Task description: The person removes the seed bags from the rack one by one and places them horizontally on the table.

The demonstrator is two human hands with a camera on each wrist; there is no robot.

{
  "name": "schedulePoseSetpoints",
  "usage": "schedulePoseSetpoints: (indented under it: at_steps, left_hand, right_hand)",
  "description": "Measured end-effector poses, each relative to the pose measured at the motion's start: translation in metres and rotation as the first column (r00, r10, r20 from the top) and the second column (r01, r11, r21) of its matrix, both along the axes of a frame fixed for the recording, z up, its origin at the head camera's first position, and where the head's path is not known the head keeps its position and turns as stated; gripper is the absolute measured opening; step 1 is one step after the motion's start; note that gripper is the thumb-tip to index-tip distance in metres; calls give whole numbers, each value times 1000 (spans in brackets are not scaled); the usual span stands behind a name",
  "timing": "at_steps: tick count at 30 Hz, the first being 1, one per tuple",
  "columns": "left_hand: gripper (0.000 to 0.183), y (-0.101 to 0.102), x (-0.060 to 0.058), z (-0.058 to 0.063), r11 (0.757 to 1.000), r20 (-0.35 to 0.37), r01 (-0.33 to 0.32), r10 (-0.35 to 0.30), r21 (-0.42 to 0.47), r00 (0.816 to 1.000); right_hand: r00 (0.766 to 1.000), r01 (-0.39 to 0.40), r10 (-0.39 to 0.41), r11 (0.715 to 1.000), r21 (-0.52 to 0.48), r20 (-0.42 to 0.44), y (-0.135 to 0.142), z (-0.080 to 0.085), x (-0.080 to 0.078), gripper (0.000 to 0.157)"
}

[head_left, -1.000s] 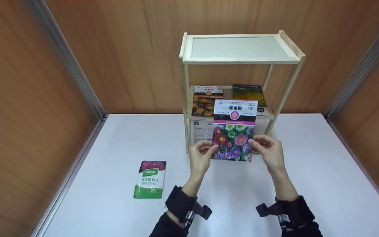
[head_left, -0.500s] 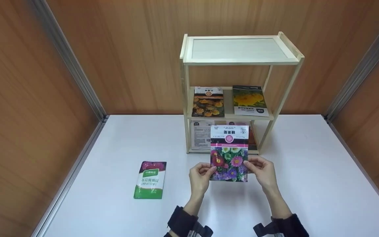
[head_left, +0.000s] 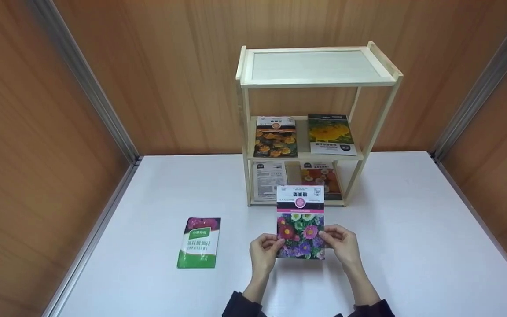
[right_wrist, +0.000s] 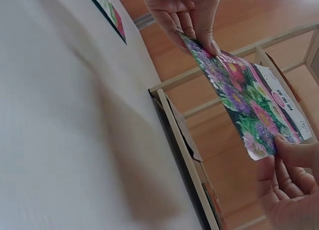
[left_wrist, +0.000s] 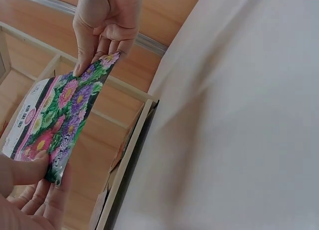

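The step in hand is judged to be a two-handed hold of the rectangular glossy seed packet printed with pink, red and purple flowers [head_left: 301, 225], in front of the pale wooden three-tier shelf unit [head_left: 315, 66]. The left hand [head_left: 262, 254] pinches one lower side edge and the right hand [head_left: 345, 246] the opposite edge, each with its thumb on the printed face and fingers behind. Both wrist views show the packet raised clear of the white desk [head_left: 416, 251], its face unobstructed between the thumbs. Two packets lie on the middle tier: one with orange flowers [head_left: 275, 141], one with yellow flowers [head_left: 330, 134]. The lower tier carries two more. A flat green, white and magenta packet [head_left: 198, 243] lies on the desk, beyond the left hand and well apart from it. The next move calls for even pinch pressure and level, coordinated wrists, so that the thin packet does not bend.
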State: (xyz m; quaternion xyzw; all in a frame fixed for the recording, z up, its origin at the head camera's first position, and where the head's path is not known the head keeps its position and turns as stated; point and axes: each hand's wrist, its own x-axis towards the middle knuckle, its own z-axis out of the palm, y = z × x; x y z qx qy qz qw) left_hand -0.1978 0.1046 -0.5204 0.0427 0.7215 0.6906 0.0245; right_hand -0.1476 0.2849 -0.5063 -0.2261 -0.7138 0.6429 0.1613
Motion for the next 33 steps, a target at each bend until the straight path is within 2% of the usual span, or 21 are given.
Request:
schedulePoseSetpoints:
  at_steps: [4, 6, 7, 10, 13, 14, 18, 21, 27, 29, 31, 33]
  left_hand:
    - [12, -3, 2, -2, 1000, 18, 4, -4, 14, 1000]
    - [12, -5, 6, 4, 999, 44, 12, -14, 37, 999]
    - [12, -6, 8, 8, 998, 59, 18, -21, 57, 998]
    - [16, -7, 11, 13, 990, 118, 27, -43, 137, 992]
    - [28, -3, 12, 6, 971, 169, 11, -53, 239, 984]
    - [33, 0, 12, 2, 961, 187, 2, -56, 277, 981]
    - [50, 12, 17, -6, 922, 265, -46, -62, 386, 962]
    - [55, 20, 24, -8, 895, 320, -86, -66, 438, 945]
    - [52, 33, 35, -11, 855, 360, -141, -56, 499, 931]
    - [49, 36, 38, -12, 849, 364, -158, -43, 504, 930]
    - [46, 38, 39, -14, 847, 368, -178, -22, 500, 930]
    - [43, 38, 40, -15, 857, 364, -192, 6, 478, 931]
  right_hand:
    - [1000, -1, 1, 1000, -1, 12, -4, -2, 3, 18]
    - [1000, 1, -1, 1000, -1, 19, -6, -3, 4, 19]
    - [1000, -2, 2, 1000, -6, -4, -1, -16, 1, 22]
    - [1000, 3, -3, 1000, -28, -5, -2, -17, 2, 23]
    - [1000, 14, -16, 997, -70, -22, -3, -13, 2, 23]
    - [1000, 25, -25, 996, -87, -3, -8, 1, 5, 21]
    - [999, 47, -50, 991, -125, -18, -12, 2, 4, 21]
    - [997, 57, -62, 990, -130, -36, -14, -12, 0, 23]
    - [992, 65, -81, 986, -155, -100, -5, -75, -13, 28]
    - [979, 6, -43, 983, -181, -200, -8, -70, -9, 20]
    - [976, 13, -51, 984, -177, -214, -11, -71, -9, 20]
    - [979, 19, -54, 985, -174, -196, -16, -65, -6, 19]
